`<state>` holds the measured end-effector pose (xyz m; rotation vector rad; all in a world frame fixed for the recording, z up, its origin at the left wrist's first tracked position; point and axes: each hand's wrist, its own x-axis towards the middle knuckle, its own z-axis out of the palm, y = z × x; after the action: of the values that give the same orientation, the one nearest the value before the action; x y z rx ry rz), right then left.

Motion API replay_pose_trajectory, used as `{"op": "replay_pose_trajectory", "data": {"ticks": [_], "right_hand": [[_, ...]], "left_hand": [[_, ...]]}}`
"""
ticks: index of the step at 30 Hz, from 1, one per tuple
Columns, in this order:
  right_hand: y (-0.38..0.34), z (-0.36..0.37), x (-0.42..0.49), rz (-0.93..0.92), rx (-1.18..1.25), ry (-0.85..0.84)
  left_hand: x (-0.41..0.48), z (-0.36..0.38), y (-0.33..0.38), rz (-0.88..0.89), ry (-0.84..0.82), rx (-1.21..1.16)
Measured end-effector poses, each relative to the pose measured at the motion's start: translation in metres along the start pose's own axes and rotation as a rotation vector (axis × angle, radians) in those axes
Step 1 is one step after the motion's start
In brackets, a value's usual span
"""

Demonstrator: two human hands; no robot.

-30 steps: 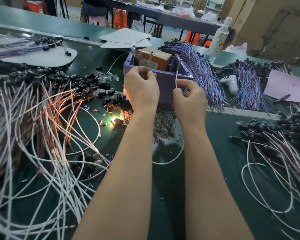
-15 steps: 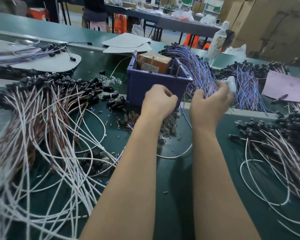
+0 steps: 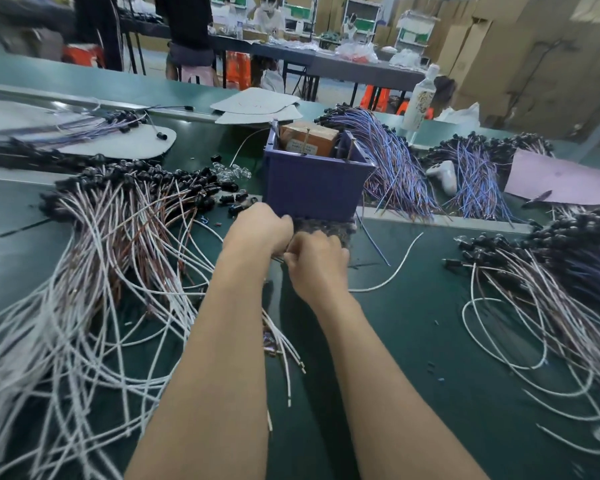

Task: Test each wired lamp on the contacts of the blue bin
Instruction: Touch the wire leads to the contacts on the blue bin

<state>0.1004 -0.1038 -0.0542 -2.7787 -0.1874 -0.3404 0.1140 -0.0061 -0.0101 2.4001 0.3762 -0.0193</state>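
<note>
In the head view, the blue bin (image 3: 314, 190) stands on the green table (image 3: 413, 327) just beyond both hands, with a brown box (image 3: 309, 138) inside it and thin metal rods (image 3: 351, 150) standing upright at its rim. The left hand (image 3: 257, 232) and the right hand (image 3: 317, 263) meet low in front of the bin's near wall, touching each other, clear of the rim and the rods. The fingers of both are curled inward toward each other. Whether they are clamped on a lamp or a wire I cannot tell, as the backs of the hands hide it and that spot is blurred. A heap of small clear bulbs (image 3: 331, 226) lies at the foot of the bin, right beside the knuckles. A loose white wire (image 3: 390, 271) curves over the table from the right wrist out to the right. A large tangle of white-wired lamps (image 3: 118, 244) with black sockets spreads over the left of the table, and a 2nd such heap (image 3: 551, 282) lies at the right, well apart from the hands. Behind and right of the bin hangs a bundle of blue and purple wires (image 3: 395, 168), with a white handset-shaped object (image 3: 442, 174) near it. A pink sheet (image 3: 561, 180) lies further right. A white bottle (image 3: 420, 102) stands behind the bundle, and pale sheets (image 3: 257, 105) lie behind the bin.
</note>
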Motion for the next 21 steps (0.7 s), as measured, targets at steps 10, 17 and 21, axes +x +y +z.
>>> {"op": "replay_pose_trajectory", "data": {"ticks": [10,17,21], "right_hand": [[0.021,-0.074,0.002,-0.040,0.717,0.257],[0.115,-0.191,-0.045,0.039,0.473,0.482],[0.167,-0.227,-0.075,0.273,0.252,0.613]], "left_hand": [[-0.025,-0.006,0.071,0.384,0.112,-0.718],[-0.043,-0.004,0.168,0.317,-0.008,-1.580],[-0.061,0.062,0.219,0.189,-0.381,-1.427]]}}
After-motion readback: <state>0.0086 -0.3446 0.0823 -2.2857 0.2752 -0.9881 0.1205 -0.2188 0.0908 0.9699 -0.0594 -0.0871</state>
